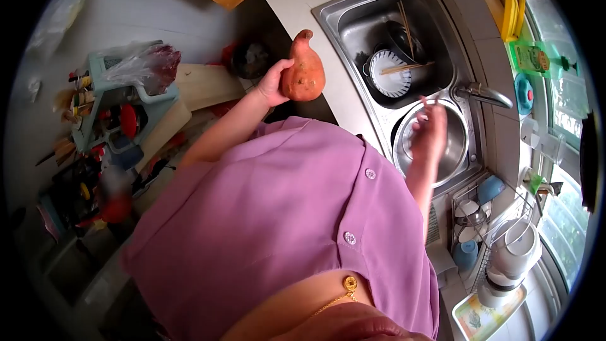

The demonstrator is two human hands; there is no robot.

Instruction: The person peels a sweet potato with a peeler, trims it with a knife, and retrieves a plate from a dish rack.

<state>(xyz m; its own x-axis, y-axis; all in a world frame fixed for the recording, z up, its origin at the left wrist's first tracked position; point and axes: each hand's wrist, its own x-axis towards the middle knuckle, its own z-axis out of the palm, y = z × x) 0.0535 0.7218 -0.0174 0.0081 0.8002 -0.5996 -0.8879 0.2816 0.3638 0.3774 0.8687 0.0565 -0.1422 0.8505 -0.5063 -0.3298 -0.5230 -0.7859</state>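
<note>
My left hand [273, 84] is wrapped around the side of a large reddish-orange sweet potato [305, 74]. Its narrow curved end points up, and it is held off the counter, near the counter's edge. My right hand [430, 131] hovers over a round metal basin [453, 142] in the near sink bowl. Its fingers look stretched and apart, somewhat blurred, with nothing visible in them. In the other sink bowl [353, 25] lie a white plate with a dark striped rim [389, 74], a dark pot [402, 39] and wooden chopsticks [405, 28].
A faucet [486, 93] stands at the sink's right side. Beyond it are a green soap bottle [530, 58] and a window. A wire dish rack [486, 215] with bowls and cups stands lower right. To the left are a light-blue shelf [98, 98] with utensils and a dark bin [251, 60].
</note>
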